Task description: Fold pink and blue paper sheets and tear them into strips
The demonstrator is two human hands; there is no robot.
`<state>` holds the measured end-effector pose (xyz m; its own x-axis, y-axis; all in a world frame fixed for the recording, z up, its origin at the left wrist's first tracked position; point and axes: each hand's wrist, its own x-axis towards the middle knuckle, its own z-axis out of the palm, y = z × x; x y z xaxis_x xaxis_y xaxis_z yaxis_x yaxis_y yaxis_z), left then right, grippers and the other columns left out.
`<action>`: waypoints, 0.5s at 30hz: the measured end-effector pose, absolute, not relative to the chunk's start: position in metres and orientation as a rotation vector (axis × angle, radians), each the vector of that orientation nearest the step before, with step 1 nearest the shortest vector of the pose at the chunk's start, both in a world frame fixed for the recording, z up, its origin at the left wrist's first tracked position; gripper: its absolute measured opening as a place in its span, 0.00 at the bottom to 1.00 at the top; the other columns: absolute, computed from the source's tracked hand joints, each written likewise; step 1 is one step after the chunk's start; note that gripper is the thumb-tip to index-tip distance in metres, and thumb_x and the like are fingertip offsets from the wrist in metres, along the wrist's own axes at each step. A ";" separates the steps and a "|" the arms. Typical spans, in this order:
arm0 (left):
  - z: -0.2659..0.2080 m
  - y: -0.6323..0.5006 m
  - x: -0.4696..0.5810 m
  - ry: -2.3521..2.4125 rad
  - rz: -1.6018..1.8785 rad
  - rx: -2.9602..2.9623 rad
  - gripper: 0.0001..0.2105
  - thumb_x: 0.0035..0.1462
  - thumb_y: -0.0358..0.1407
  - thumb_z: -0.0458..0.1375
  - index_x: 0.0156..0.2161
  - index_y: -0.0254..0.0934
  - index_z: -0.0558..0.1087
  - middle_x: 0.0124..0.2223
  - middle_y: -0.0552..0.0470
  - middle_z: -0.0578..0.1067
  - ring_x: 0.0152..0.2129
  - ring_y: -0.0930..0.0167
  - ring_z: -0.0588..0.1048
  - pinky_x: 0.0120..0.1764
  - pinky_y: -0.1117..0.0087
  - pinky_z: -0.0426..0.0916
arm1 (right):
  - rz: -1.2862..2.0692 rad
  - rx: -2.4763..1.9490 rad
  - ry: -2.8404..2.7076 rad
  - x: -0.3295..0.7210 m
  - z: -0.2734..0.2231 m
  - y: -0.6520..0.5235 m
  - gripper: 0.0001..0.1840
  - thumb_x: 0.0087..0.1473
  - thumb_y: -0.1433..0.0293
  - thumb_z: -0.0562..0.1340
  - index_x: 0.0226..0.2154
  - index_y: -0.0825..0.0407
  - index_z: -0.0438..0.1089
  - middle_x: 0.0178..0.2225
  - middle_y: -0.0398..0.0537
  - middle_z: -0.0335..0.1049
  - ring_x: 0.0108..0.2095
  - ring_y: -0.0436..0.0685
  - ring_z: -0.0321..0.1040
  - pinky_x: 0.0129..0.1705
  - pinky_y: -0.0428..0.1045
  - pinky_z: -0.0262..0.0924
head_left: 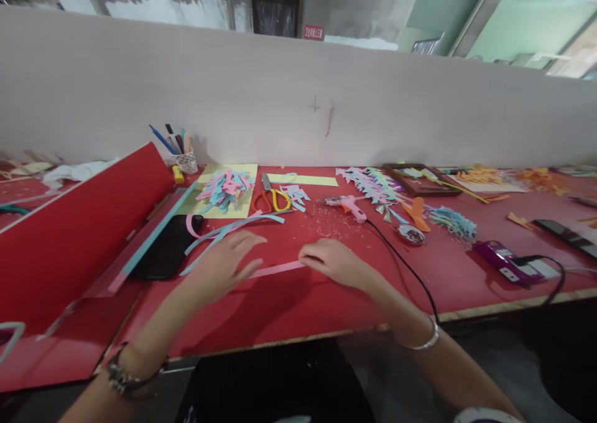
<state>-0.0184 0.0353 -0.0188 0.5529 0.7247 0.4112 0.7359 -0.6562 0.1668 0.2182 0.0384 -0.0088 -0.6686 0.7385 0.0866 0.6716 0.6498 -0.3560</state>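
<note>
A pink paper strip [277,269] stretches between my hands, just over the red tabletop. The fingers of my right hand [329,260] pinch its right end. My left hand [228,264] hovers at the strip's other end, thumb and fingers apart. Beside my left hand lie several long blue paper strips [228,227] and a black phone-like pad [165,249]. Beyond my hands are scissors [273,199] with red and yellow handles, and a pink glue gun [347,206] on its side.
A pile of pink and blue paper pieces [226,186] sits on yellow paper. A red board [93,236] leans at the left. A pen cup [186,160] stands by the white partition [261,99]. The glue gun's cord runs to a purple power strip [508,264] at right.
</note>
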 end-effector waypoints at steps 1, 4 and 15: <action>-0.018 0.035 -0.011 -1.265 -0.684 -2.844 0.13 0.55 0.38 0.43 0.36 0.37 0.69 0.36 0.48 0.73 0.33 0.69 0.70 0.34 0.71 0.62 | 0.416 -1.122 -2.662 0.216 -0.009 0.040 0.10 0.55 0.70 0.51 0.28 0.54 0.67 0.28 0.46 0.70 0.28 0.50 0.62 0.30 0.44 0.46; -0.022 0.036 0.003 -1.301 -0.499 -3.018 0.14 0.55 0.38 0.45 0.26 0.36 0.69 0.24 0.52 0.72 0.23 0.72 0.68 0.27 0.74 0.58 | 0.365 -1.069 -2.674 0.215 -0.007 0.043 0.10 0.55 0.71 0.52 0.28 0.54 0.67 0.27 0.46 0.70 0.28 0.50 0.62 0.31 0.44 0.47; -0.039 0.040 0.018 -1.518 -0.729 -3.294 0.15 0.51 0.37 0.46 0.16 0.34 0.58 0.15 0.60 0.55 0.15 0.79 0.55 0.19 0.77 0.47 | 0.225 -1.003 -2.639 0.186 -0.024 0.040 0.06 0.43 0.74 0.55 0.18 0.53 0.62 0.19 0.40 0.65 0.21 0.47 0.56 0.28 0.44 0.44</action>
